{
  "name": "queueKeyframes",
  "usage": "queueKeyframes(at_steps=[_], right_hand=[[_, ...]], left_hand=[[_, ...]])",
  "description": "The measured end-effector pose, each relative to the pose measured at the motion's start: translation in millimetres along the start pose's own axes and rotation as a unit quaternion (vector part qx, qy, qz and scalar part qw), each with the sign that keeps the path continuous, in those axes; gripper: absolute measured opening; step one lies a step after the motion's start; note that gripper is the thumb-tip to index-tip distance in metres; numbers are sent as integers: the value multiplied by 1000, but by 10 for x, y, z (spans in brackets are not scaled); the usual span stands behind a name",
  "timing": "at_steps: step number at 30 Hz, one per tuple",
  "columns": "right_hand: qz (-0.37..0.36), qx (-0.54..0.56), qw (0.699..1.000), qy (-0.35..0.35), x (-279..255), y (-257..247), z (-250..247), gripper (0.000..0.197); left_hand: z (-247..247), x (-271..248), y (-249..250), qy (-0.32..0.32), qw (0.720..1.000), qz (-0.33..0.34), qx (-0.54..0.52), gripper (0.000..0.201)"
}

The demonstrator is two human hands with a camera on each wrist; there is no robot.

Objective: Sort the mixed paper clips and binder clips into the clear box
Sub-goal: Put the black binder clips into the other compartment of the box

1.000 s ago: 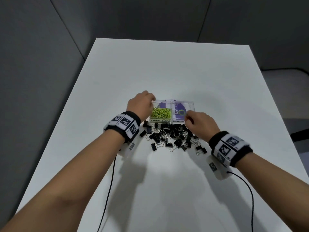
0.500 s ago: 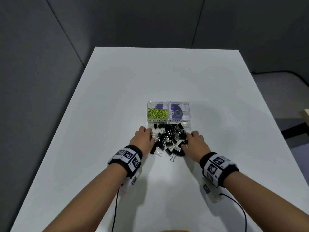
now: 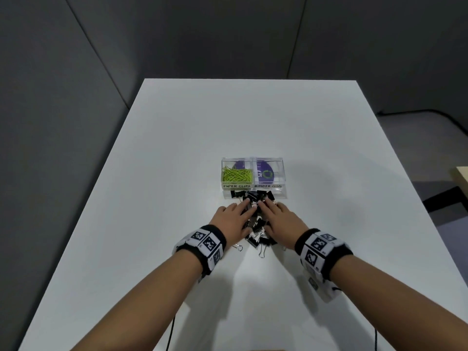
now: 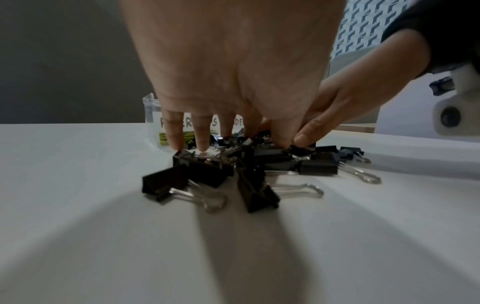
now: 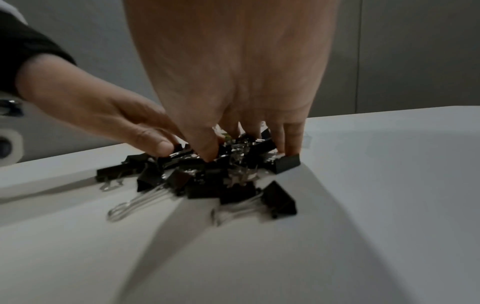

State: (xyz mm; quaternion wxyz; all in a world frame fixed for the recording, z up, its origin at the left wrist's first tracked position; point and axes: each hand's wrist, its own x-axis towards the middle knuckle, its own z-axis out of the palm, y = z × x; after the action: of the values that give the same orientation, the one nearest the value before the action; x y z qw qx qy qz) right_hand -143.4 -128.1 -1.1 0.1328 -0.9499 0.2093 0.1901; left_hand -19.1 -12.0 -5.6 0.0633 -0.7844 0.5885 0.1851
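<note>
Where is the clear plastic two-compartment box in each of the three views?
Head: clear plastic two-compartment box at centre, just beyond both hands.
Left wrist: its labelled corner left of centre, behind the left hand's fingers.
Right wrist: hidden behind the right hand.
Shared landmark: pile of black binder clips.

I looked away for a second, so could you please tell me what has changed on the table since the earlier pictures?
Both hands left the clear box and came back toward the person. The left hand and right hand closed in from the sides and now lie flat, nearly touching, on the binder clips, which are bunched tighter. The box and its green paper clips did not move.
</note>
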Motion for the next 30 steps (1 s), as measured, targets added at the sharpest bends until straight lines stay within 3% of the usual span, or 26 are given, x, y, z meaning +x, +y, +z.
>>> queueKeyframes(at_steps=[5, 9, 17, 22, 26, 30], right_hand=[[-11, 35, 999, 25, -158, 78, -27, 75], [12, 16, 999, -26, -210, 146, -51, 94], [29, 66, 996, -44, -137, 47, -19, 89], [45, 122, 989, -77, -122, 57, -36, 73], [43, 128, 987, -84, -106, 49, -66, 53], [30, 122, 988, -85, -95, 62, -90, 40]], left_hand=[[-17, -160, -62, 23, 998, -14, -53, 65], [-26, -248, -152, -48, 995, -53, -68, 76], [-13, -171, -53, -35, 980, -84, -178, 80], [-20, -118, -105, -74, 967, -106, -217, 76], [-22, -130, -109, -58, 962, -100, -249, 62], [-4, -209, -132, -84, 964, -62, -243, 75]])
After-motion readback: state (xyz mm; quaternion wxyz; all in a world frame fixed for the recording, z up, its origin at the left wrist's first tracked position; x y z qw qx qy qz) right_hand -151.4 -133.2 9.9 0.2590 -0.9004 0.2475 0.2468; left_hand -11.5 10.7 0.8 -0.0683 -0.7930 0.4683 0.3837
